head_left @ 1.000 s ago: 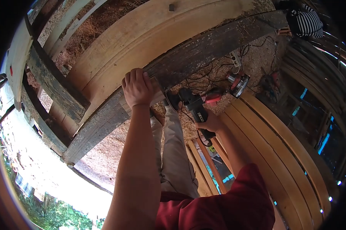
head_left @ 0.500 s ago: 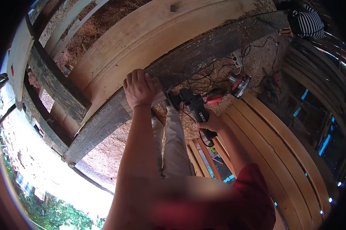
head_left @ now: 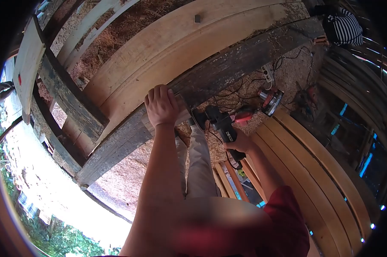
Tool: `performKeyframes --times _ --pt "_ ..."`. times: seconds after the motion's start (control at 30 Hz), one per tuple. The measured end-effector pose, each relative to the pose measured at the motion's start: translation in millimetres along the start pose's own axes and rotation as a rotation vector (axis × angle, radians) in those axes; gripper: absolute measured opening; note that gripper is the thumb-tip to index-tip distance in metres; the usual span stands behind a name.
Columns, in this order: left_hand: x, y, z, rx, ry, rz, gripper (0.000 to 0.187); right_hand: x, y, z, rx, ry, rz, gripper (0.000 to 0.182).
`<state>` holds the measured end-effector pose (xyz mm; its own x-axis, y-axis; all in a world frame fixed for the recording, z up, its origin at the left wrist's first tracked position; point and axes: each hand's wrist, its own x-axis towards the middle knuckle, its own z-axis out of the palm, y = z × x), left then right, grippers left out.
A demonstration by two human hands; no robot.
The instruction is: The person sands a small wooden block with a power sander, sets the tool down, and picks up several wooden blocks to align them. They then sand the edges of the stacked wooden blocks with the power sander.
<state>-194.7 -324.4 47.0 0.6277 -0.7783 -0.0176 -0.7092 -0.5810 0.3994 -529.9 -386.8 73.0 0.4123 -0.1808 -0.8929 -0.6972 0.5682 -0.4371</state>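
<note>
My left hand [head_left: 162,107] presses down on a short piece of wood [head_left: 183,108], fingers curled over its far side, against the dark, weathered beam [head_left: 123,138]. In my right hand [head_left: 240,144] is a black angle grinder [head_left: 222,124], gripped round its body. The grinder's disc end lies at the right end of the wood piece, close to the beam's near side. My fingers partly hide the wood piece.
Wide pale planks [head_left: 159,58] lie beyond the beam. A red and silver power tool [head_left: 271,102] rests among shavings near a white power strip [head_left: 267,76] and tangled cords. Long boards [head_left: 307,160] are stacked at the right. A striped cloth [head_left: 347,28] is at the far right.
The whole view has shifted slightly to the right. Both hands keep their holds, with the grinder's disc end still beside the wood piece.
</note>
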Motion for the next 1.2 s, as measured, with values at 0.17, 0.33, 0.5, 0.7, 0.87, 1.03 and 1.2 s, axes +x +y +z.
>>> performKeyframes --times 0.17,0.33,0.5,0.7,0.87,1.03,1.2 --pt "0.7 3.8 -3.1 -0.011 0.004 0.002 0.015 -1.1 -3.9 0.9 0.019 -0.018 0.011 0.054" --pt "1.0 1.3 -2.1 -0.014 0.006 0.006 0.016 0.2 -1.3 3.3 0.026 -0.01 0.022 0.051" --pt "0.5 0.4 -1.2 -0.004 0.004 0.008 0.018 2.6 3.9 5.7 0.048 -0.005 0.01 0.048" --pt "0.4 0.1 0.0 -0.009 0.002 0.007 0.016 6.4 0.7 9.6 0.062 -0.011 -0.021 0.047" --pt "1.6 1.6 -2.2 -0.005 -0.016 0.001 0.016 7.0 -12.4 16.0 0.102 -0.005 -0.052 0.047" --pt "1.5 1.8 -2.4 -0.012 -0.004 0.005 0.015 15.4 -14.9 17.1 0.132 -0.012 -0.066 0.052" --pt "1.5 3.8 -4.1 -0.012 -0.012 -0.004 0.015 22.4 -26.7 16.9 0.163 -0.042 -0.095 0.051"
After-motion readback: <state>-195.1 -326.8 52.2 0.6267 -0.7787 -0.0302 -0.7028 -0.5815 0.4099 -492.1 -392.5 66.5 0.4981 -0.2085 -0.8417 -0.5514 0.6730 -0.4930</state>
